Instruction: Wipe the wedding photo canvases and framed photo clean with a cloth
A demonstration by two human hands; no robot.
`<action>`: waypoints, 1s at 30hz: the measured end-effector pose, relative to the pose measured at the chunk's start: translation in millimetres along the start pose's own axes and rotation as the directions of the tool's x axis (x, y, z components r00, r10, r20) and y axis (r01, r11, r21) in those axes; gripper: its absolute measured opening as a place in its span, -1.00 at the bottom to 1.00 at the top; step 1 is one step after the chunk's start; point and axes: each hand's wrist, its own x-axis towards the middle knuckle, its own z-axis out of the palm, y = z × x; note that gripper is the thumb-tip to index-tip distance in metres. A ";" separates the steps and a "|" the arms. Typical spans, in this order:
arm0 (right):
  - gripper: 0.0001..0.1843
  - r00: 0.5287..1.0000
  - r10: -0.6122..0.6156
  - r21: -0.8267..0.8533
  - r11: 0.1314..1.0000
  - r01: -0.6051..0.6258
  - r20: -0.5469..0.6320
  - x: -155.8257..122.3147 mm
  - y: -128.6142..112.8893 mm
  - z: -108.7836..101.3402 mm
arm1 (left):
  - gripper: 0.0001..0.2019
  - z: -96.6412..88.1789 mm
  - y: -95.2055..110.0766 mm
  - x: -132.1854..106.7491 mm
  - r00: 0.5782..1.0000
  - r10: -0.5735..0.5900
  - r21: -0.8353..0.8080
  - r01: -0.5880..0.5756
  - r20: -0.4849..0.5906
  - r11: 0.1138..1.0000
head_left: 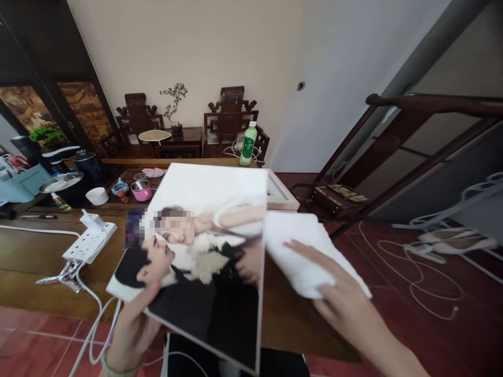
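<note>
Photo panel (208, 256) was tilted up over the near side of the worktop (35, 262), picture facing the person, lower end sticking out past the edge. The left hand (135, 327) had it gripped near the lower left corner, thumb on the front, fingers hidden, probably underneath. My guess is that holding it by the edge kept most of the picture uncovered and let it sit at a slant. The right hand (338, 288) was curled over a folded white cloth (296, 246) just beside the panel's right edge, and folding likely made that a thicker, easier handful. A pale frame (283, 191) lay behind, partly covered by the panel, so I couldn't tell what was in it.

Container-wise, a light blue bin (21, 183) on the far left was crammed with odds and ends, too jumbled to name. The pink cup (141, 192) had something light in it, maybe a spoon handle. No clue about the white bowl (97, 197). The green bottle (247, 144) was capped; couldn't say if the green was drink or just plastic.
</note>
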 end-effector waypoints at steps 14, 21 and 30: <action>-0.79 0.804 -0.461 -0.176 0.816 0.550 0.376 63.4 -91.5 17.4 | -0.79 42.4 48.7 116.0 0.971 0.223 -0.003 -0.224 -0.087 0.975; -0.40 0.728 -0.418 -0.437 0.600 0.670 0.543 167.5 -121.6 130.2 | -0.85 48.6 39.8 163.2 0.976 0.202 0.019 -0.201 -0.087 0.979; -0.40 0.750 -0.349 -0.429 0.652 0.625 0.561 204.3 -97.7 143.7 | -0.84 1.4 38.3 168.1 0.954 -0.298 0.174 0.295 -0.005 0.940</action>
